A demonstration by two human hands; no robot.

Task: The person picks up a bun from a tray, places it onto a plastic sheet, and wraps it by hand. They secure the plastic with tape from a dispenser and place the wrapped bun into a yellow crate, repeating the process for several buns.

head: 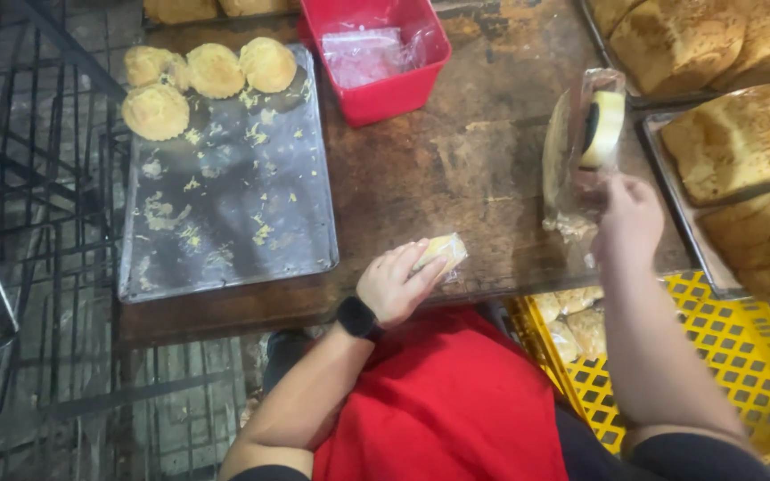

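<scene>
Left hand: fingers curled and clamped over a small wrapped bun, pressing it onto the wooden table near the front edge
Right hand: fingers closed on the lower end of a clear bag that lies beside a tape dispenser; the fingertips are turned away from the camera, so the exact pinch cannot be told
Bun position: at the near edge of the table, just right of the metal tray, well apart from the bag
Bun handling: judged light, soft and crumbly (the crumbs scattered on the tray suggest as much); the film wrap is likely slippery. Best held with a flat palm across the top and fingers along the sides, with gentle pressure only
Bun axis: long axis runs diagonally, from the knuckles toward the upper right; the uncovered end points toward the bag
Tray contents: four unwrapped buns grouped at the far end
Surroundings: red tub holding clear bags, loaves on the right, yellow crate below the table edge
</scene>
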